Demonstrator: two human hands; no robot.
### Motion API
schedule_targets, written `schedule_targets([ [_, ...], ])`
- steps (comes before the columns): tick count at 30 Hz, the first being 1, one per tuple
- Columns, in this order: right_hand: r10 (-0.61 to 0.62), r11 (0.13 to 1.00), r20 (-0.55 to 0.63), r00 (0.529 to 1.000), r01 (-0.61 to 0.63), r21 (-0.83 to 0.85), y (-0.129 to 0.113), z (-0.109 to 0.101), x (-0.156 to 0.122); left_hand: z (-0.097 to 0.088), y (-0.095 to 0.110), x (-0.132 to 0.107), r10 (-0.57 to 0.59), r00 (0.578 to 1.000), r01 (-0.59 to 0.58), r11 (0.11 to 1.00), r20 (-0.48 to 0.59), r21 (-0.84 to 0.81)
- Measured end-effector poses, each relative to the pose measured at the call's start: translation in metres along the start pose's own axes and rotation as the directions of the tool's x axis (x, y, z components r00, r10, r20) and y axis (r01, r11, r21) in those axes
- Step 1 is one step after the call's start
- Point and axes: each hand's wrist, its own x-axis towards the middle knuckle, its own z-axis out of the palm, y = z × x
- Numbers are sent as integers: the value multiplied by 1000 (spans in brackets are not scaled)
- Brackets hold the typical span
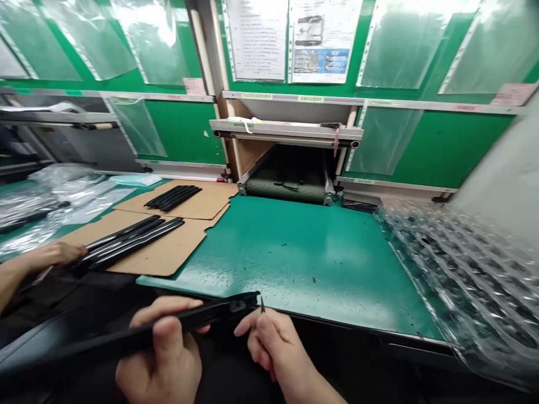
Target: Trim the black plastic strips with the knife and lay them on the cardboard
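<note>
My left hand [166, 350] is closed around a long black plastic strip [206, 315], its thumb on the near side. The strip slants across the lower left, and its near end is blurred. At its far end is a small notched tip with a squarish recess. Just right of that tip, my right hand [275, 339] pinches a thin, dark pointed blade [263, 304], which sticks up past the fingers. The blade's point is very near the strip's end; whether they touch I cannot tell. Most of the blade's handle is hidden in my palm.
A co-worker's hand [63, 252] at left is by several black strips [135, 241] on cardboard [181, 252]. More short black strips [173, 197] lie behind. Clear plastic trays [463, 269] are stacked at right. A conveyor belt [286, 188] opens at the back; dark scraps dot the green table [295, 241].
</note>
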Motion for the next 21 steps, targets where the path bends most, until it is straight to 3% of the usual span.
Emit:
schedule_targets([
  [3, -128, 941, 37, 991, 133, -312, -7, -7, -14, 2, 10, 18, 159, 984, -160, 987, -83, -2],
  [6, -193, 837, 13, 981, 171, -520, -13, -9, -18, 0, 9, 26, 12, 999, -16, 997, -46, -82],
  [17, -182, 765, 82, 980, 194, -615, -13, 1, -16, -14, -3, 22, -157, 972, 174, 981, 173, -90],
  [21, -343, 663, 137, 929, 343, -666, -9, 0, -17, -13, -9, 20, -231, 942, 264, 958, 244, -110],
])
